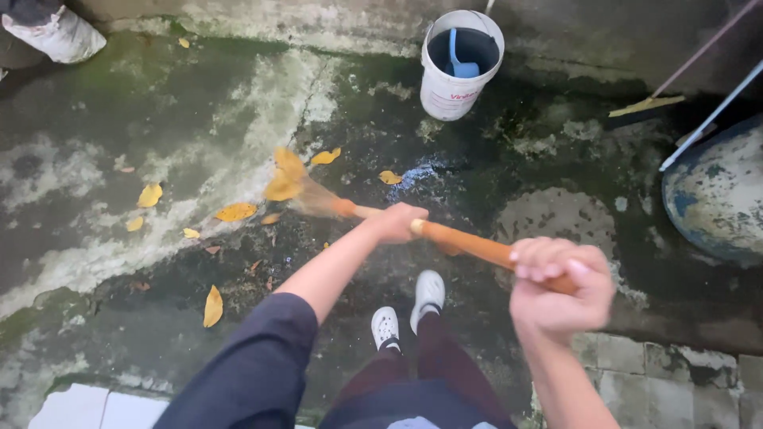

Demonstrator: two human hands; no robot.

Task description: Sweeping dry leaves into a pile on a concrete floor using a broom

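Right hand (560, 290) wraps tight near the top of an orange broom handle (469, 242); left hand (395, 222) closes around it lower down. The blurred broom head (298, 191) sits beyond the left hand among yellow leaves (236, 211) on wet mossy concrete (159, 135). Short, low strokes should gather leaves best here.

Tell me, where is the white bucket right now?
In the head view the white bucket stands at the top, a little right of centre, against the wall on the wet mossy ground, with a blue scoop inside and a leaning broom to its right.
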